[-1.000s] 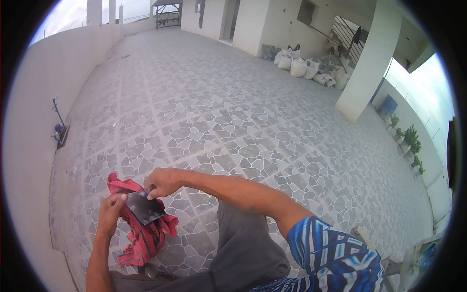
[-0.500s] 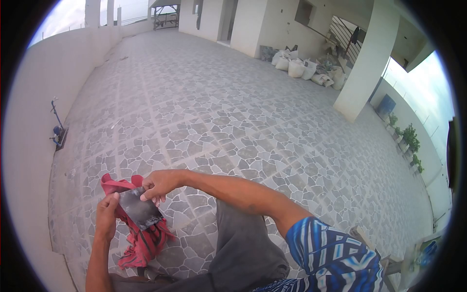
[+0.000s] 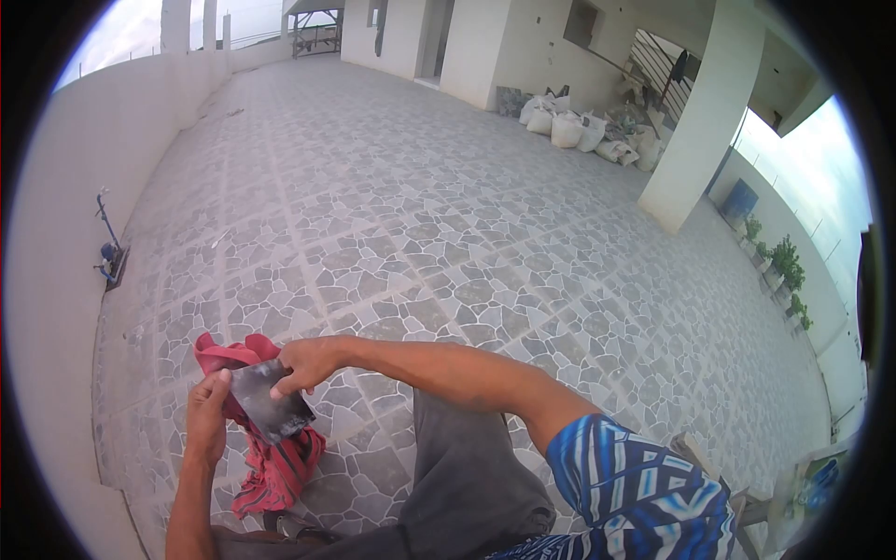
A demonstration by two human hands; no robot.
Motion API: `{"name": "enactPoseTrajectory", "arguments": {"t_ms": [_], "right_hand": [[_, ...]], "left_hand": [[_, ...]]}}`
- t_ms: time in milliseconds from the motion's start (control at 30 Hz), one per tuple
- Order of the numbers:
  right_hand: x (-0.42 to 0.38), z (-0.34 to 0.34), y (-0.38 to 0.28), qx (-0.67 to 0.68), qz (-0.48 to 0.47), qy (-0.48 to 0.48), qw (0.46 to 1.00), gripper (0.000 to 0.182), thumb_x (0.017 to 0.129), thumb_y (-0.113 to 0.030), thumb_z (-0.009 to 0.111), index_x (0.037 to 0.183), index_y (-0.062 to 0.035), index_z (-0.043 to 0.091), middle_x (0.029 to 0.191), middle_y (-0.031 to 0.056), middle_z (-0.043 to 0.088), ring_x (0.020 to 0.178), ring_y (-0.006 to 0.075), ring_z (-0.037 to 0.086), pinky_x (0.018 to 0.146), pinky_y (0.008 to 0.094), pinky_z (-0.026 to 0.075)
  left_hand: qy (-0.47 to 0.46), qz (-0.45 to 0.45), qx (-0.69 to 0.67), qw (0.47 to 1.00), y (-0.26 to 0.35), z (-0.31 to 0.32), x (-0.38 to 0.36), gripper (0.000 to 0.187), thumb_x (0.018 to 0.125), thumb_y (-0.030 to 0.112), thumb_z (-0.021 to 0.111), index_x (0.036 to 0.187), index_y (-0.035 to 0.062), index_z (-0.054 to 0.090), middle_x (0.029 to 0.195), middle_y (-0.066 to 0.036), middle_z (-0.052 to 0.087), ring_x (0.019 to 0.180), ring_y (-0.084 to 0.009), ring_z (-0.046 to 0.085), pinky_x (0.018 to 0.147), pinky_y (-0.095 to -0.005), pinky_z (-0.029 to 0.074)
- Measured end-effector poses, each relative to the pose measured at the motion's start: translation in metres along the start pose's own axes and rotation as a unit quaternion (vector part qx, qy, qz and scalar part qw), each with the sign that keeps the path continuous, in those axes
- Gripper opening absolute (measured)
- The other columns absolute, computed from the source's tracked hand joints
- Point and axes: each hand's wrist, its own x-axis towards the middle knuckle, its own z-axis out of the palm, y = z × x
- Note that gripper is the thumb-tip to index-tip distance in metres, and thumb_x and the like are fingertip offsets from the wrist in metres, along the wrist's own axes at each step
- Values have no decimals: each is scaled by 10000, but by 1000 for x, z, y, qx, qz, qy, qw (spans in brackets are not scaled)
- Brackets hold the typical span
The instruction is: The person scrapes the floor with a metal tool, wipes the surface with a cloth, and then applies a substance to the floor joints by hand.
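Note:
A dark, square sheet with whitish smudges is in front of me at lower left. My left hand pinches its left edge, the thumb lying on the face. At the upper right of the sheet is my right hand, fingers curled and one digit pressed on the smudged face. Behind and below the sheet there is a red cloth with dark stripes, its upper folds showing above the sheet. The sheet hides the cloth's middle.
Stone-patterned floor tiles stretch ahead. A blue pipe fitting stands by the left wall. White sacks lie beside the building, behind a square pillar. Potted plants line the right wall. My bent knee is close by.
My right hand has shifted slightly on the sheet, its digit now reaching lower over the face. My left hand stays on the left edge.

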Motion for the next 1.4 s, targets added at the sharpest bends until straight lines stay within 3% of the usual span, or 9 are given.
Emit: {"name": "enactPoseTrajectory", "arguments": {"t_ms": [333, 633, 933, 1033, 1233, 1400], "right_hand": [[-8, 2, -12, 97, -43, 43, 993, 380, 949, -357, 662, 1117, -20, 712, 878, 80, 713, 762, 149, 661, 653, 313, 562], [-5, 1, -6, 17, -56, 70, 996, 347, 936, -354, 676, 1043, -26, 713, 820, 50, 685, 743, 150, 602, 665, 330, 485], [-9, 8, -10, 100, -20, 14, 995, 438, 974, -406, 632, 1092, 11, 698, 935, 81, 710, 847, 178, 667, 698, 341, 568], [-2, 9, -2, 124, -8, 10, 992, 436, 978, -409, 628, 1084, 9, 695, 928, 73, 705, 832, 166, 659, 693, 335, 562], [-6, 2, -10, 51, -30, 45, 997, 413, 991, -410, 606, 1038, -10, 701, 880, 42, 677, 794, 147, 628, 716, 327, 529], [-9, 3, -15, 108, -30, 41, 993, 409, 991, -419, 604, 1039, -25, 702, 866, 28, 662, 780, 138, 601, 707, 320, 501]], "left_hand": [[8, -3, 13, 1000, 1, 3, -2, 318, 1051, 316, 563, 1041, 42, 723, 861, 18, 690, 719, -51, 605, 640, -238, 466], [2, 0, 28, 1000, -2, 4, 0, 316, 1049, 318, 572, 1046, 42, 726, 859, 38, 673, 741, -37, 567, 654, -233, 436], [3, 6, 16, 1000, -6, 1, 1, 313, 1048, 325, 575, 1014, 51, 722, 845, 40, 667, 732, -40, 573, 657, -235, 443], [22, 4, 9, 1000, -5, 4, -1, 313, 1046, 330, 577, 1003, 54, 719, 836, 40, 664, 728, -40, 574, 654, -236, 445], [15, 7, 31, 999, 2, 4, -3, 317, 1046, 335, 574, 1008, 54, 715, 828, 41, 658, 717, -41, 571, 639, -233, 443], [10, 0, 28, 1000, -2, 0, -1, 323, 1051, 336, 566, 1019, 52, 714, 834, 39, 659, 718, -43, 576, 638, -234, 447]]}}
